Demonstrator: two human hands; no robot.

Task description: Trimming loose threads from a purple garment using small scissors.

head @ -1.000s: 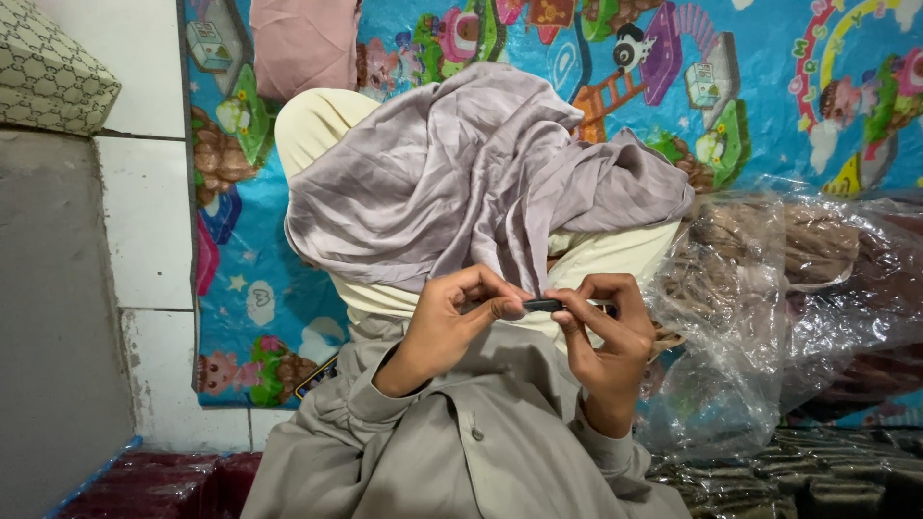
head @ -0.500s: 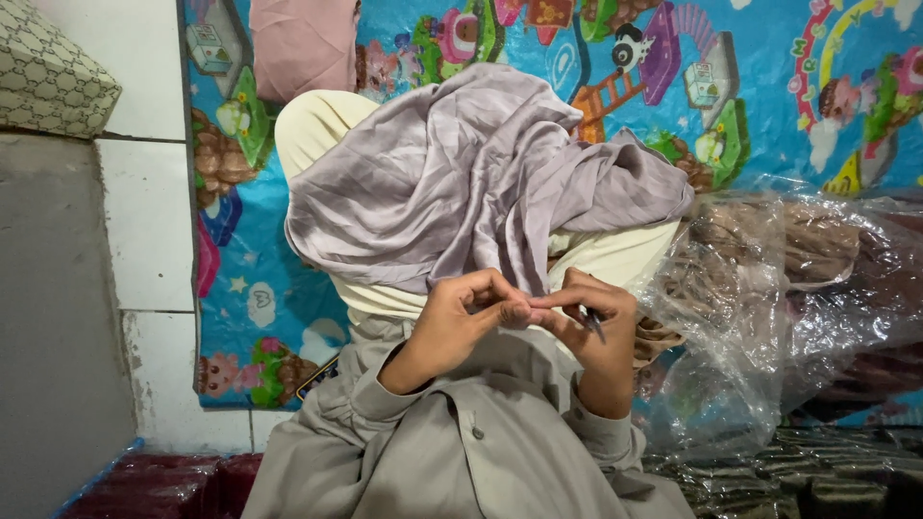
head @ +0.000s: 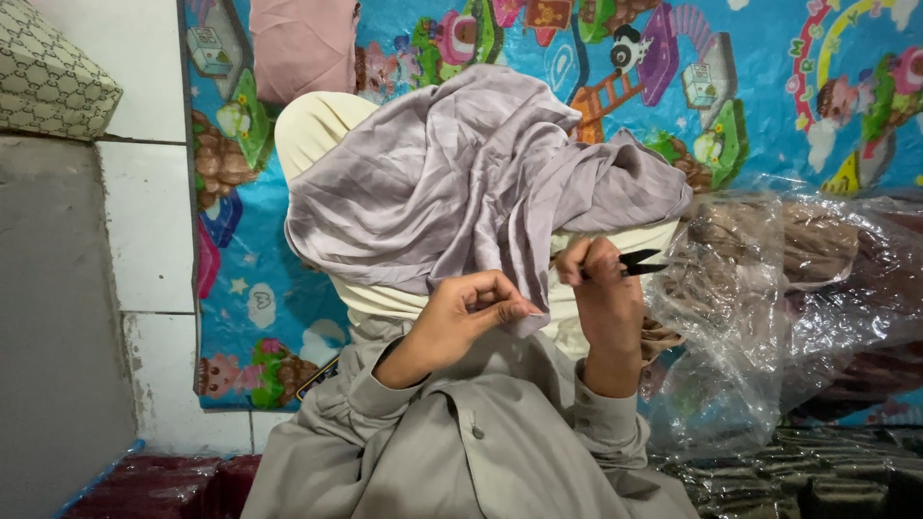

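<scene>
Nearby, right hand [head: 601, 293] grips scissors [head: 636, 263] — clear plastic bag [head: 798, 317].

lilac cloth [head: 452, 192], black snips [head: 636, 262], cartoon-patterned mat [head: 769, 86]

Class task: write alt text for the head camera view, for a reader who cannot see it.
Two hands work at the edge of a grey-lilac cloth draped over a cream cushion: the left hand pinches the fabric, and the right hand holds small black snips. Behind lie a colourful cartoon play mat and a clear plastic bag of brown fabric.
</scene>
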